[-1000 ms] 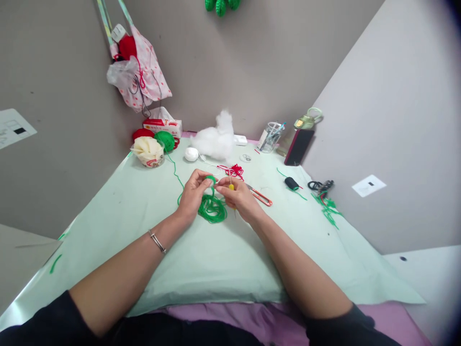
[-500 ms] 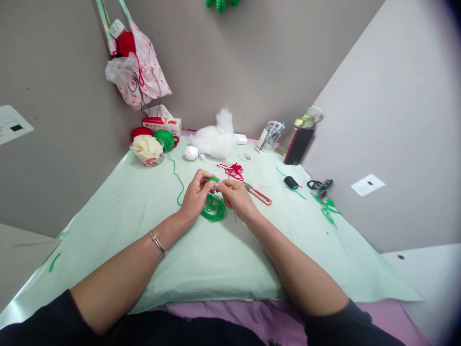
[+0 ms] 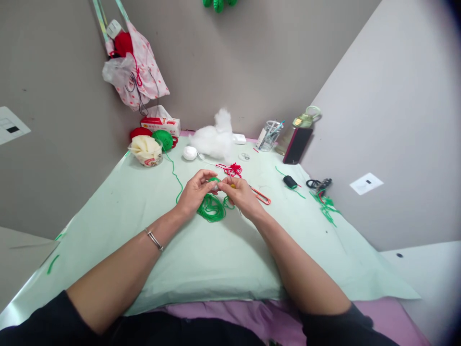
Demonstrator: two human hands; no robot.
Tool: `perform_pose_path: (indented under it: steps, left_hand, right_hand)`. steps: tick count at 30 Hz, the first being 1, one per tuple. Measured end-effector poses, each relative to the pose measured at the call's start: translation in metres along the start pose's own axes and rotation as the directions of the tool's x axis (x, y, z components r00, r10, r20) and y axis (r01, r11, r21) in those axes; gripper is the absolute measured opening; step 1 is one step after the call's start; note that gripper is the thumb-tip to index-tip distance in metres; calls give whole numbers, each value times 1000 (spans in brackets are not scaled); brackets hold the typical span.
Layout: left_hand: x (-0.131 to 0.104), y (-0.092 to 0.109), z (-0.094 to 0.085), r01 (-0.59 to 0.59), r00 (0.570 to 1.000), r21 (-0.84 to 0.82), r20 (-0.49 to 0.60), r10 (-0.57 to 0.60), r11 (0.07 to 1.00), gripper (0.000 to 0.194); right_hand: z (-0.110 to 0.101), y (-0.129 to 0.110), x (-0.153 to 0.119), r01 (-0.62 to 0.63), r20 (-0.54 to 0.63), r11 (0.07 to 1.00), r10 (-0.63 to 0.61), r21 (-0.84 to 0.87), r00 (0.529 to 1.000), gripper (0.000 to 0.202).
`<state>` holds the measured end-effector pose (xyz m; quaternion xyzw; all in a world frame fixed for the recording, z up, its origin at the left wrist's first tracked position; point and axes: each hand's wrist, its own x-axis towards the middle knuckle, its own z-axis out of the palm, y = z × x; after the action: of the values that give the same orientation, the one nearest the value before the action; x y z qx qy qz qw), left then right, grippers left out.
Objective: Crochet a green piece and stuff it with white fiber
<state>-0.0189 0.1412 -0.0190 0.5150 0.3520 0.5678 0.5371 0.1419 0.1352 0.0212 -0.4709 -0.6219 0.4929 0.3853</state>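
My left hand [image 3: 197,191] is closed on a small green and white piece [image 3: 215,181], mostly hidden by the fingers. Touching that piece from the right, my right hand [image 3: 240,193] is pinched closed around a thin hook with a yellow grip [image 3: 233,186]. The hook's shaft sticks out below the hand. A loose coil of green yarn [image 3: 212,208] lies on the table just under both hands. Orange-handled snips [image 3: 261,196] rest right of my right hand, partly behind it. Red yarn [image 3: 231,169] lies tangled beyond the hands.
White stuffing [image 3: 214,139] and a white yarn ball [image 3: 189,153] sit at the back. A bowl [image 3: 147,156], green yarn ball [image 3: 163,139] and tissue box [image 3: 162,126] stand back left. A glass of pens [image 3: 269,136], phone [image 3: 297,146] and black spool [image 3: 290,181] are on the right.
My right hand has turned slightly and covers more of the snips and the hook. The fingers of my left hand have lifted a little. The whole view has shifted slightly.
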Motion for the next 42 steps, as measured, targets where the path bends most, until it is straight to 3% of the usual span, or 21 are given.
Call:
perform_pose_path:
  steps: [3, 7, 14, 20, 27, 31, 36, 42]
  left_hand:
    - [2, -5, -2, 17, 998, 8, -59, -17, 1000, 15]
    - [3, -11, -1, 13, 991, 2, -135, -13, 1000, 13]
    - [-4, -5, 4, 17, 999, -44, -36, -19, 999, 25]
    - [-4, -3, 3, 59, 998, -60, -19, -60, 996, 29]
    - [1, -13, 4, 30, 990, -57, -134, -37, 998, 14]
    - [-2, -9, 5, 89, 992, -105, -75, -97, 990, 11]
    - [-3, 0, 4, 137, 991, -138, 6, -137, 981, 27]
    - [-1, -5, 0, 120, 990, -108, -65, -127, 987, 37]
  right_hand:
    - [7, 1, -1, 38, 12, 999, -37, -33, 999, 31]
    - [18, 9, 4, 66, -59, 994, -71, -85, 996, 29]
    - [9, 10, 9, 65, -122, 989, -82, -133, 989, 32]
    - [-2, 0, 2, 96, -2, 978, -98, -184, 995, 18]
    - [25, 1, -10, 151, 32, 961, -148, -233, 988, 16]
    - [21, 4, -5, 140, 22, 966, -138, -217, 990, 11]
    - [1, 3, 0, 102, 13, 979, -102, -175, 995, 15]
    - [1, -1, -2, 93, 74, 968, -78, -232, 994, 19]
